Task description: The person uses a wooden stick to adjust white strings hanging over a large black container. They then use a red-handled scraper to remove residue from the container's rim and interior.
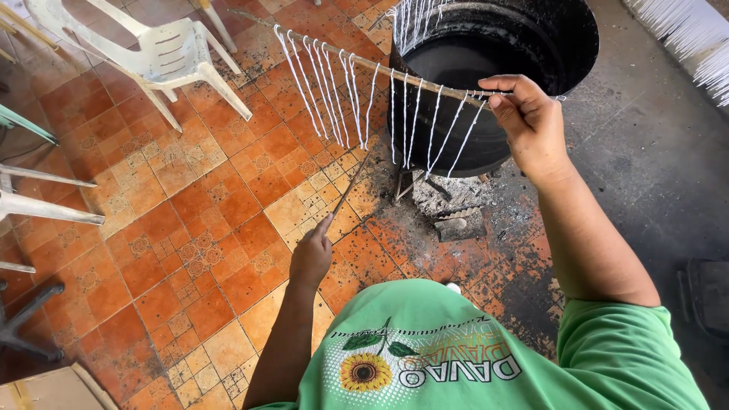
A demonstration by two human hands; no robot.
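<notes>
My right hand (528,121) grips one end of a thin wooden stick (380,68) from which several white strings (334,99) hang in a row. The stick reaches out to the left, partly across a big black pot (531,45) full of dark liquid. My left hand (311,254) is lower down and holds a thin dark rod (351,182) that points up toward the hanging strings. The pot stands on a metal stand over grey ash (448,197).
A white plastic chair (163,53) stands at the upper left on orange patterned floor tiles (190,220). More chair legs (38,205) show at the left edge. More white strings (691,38) hang at the upper right. Dark concrete floor (653,167) lies to the right.
</notes>
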